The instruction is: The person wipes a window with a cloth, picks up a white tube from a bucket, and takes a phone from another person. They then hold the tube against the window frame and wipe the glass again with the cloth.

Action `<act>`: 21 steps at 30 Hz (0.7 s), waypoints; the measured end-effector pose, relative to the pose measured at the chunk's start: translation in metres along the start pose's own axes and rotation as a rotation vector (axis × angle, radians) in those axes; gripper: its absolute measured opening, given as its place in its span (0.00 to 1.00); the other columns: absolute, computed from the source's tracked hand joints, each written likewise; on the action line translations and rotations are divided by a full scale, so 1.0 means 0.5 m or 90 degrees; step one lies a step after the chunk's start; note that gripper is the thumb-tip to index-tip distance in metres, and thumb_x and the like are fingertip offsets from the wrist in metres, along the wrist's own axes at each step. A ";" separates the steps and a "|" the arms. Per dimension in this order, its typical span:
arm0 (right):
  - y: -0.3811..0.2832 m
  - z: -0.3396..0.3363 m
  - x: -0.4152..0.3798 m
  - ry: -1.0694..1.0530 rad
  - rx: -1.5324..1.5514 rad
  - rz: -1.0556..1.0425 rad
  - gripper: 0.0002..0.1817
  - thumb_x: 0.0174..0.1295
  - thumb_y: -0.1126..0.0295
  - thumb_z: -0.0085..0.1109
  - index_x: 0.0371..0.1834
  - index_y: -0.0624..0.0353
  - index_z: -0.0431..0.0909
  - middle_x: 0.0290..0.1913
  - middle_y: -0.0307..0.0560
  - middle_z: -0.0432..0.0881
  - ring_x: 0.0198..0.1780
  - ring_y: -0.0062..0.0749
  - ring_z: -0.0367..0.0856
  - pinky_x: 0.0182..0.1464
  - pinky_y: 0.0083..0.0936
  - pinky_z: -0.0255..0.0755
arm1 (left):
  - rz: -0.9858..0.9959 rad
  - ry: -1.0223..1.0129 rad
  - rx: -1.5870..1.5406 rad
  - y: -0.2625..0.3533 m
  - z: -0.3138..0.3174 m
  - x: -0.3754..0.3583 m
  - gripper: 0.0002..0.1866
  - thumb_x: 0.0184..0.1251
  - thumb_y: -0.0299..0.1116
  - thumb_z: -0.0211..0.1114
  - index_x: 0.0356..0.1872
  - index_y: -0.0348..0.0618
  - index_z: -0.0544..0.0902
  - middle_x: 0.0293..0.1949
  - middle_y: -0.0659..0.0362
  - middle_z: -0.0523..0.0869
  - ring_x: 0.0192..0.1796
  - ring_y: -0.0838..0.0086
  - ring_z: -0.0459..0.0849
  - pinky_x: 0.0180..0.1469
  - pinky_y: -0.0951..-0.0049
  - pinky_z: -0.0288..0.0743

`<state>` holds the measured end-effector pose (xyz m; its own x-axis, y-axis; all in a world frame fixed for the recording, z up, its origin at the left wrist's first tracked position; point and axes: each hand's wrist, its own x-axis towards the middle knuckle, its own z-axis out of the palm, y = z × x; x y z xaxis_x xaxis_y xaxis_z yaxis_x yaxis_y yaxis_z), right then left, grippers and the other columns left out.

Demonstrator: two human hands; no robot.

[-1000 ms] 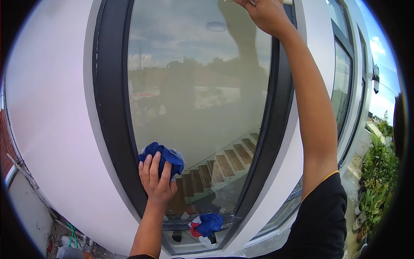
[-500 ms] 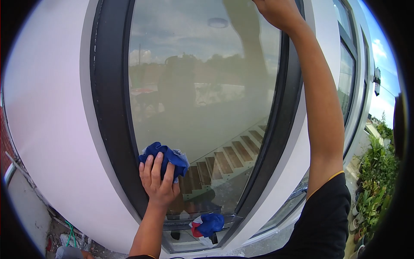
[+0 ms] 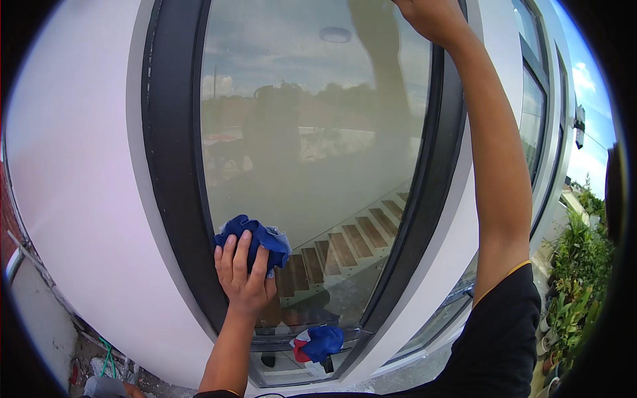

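My left hand presses a crumpled blue cloth against the lower left of a tall window pane. Its fingers are bent over the cloth, close to the dark frame. My right hand is raised at the upper right of the pane, near the frame. The top edge of the view cuts off its fingers, so whatever they touch or hold is hidden. Lower down, a blue, red and white cloth lies bunched at the frame's lower bar.
Wooden stairs show through the glass, mixed with reflections. A pale wall flanks the frame on the left. Potted plants line the right side beyond another window. A green cord lies at the lower left.
The view has shifted very slightly. Both hands stay in nearly the same places, and the blue cloth remains under my left hand.
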<state>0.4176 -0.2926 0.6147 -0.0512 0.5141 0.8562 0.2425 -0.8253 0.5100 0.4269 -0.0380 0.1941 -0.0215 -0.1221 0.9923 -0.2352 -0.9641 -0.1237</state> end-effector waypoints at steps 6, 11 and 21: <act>0.006 0.005 -0.003 0.012 0.003 0.000 0.14 0.75 0.60 0.58 0.58 0.42 0.89 0.56 0.42 0.85 0.67 0.41 0.73 0.75 0.50 0.52 | -0.006 -0.001 -0.002 0.002 0.000 0.001 0.20 0.70 0.33 0.57 0.61 0.44 0.82 0.68 0.43 0.80 0.73 0.44 0.74 0.77 0.43 0.58; 0.006 0.008 0.005 -0.001 -0.003 0.016 0.15 0.76 0.61 0.57 0.58 0.42 0.89 0.56 0.41 0.85 0.66 0.39 0.73 0.75 0.48 0.52 | -0.010 0.007 -0.002 0.003 0.001 0.000 0.20 0.70 0.33 0.57 0.61 0.43 0.82 0.68 0.43 0.80 0.73 0.44 0.73 0.78 0.43 0.57; -0.009 0.007 0.008 0.029 -0.006 -0.001 0.14 0.75 0.62 0.58 0.57 0.42 0.90 0.55 0.40 0.86 0.65 0.38 0.73 0.75 0.46 0.53 | -0.011 0.007 -0.008 0.002 0.003 -0.002 0.20 0.70 0.33 0.58 0.61 0.43 0.83 0.69 0.43 0.79 0.74 0.44 0.73 0.78 0.44 0.57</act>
<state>0.4195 -0.2862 0.6154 -0.0956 0.5038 0.8585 0.2333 -0.8271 0.5113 0.4281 -0.0392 0.1931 -0.0276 -0.1030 0.9943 -0.2471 -0.9631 -0.1067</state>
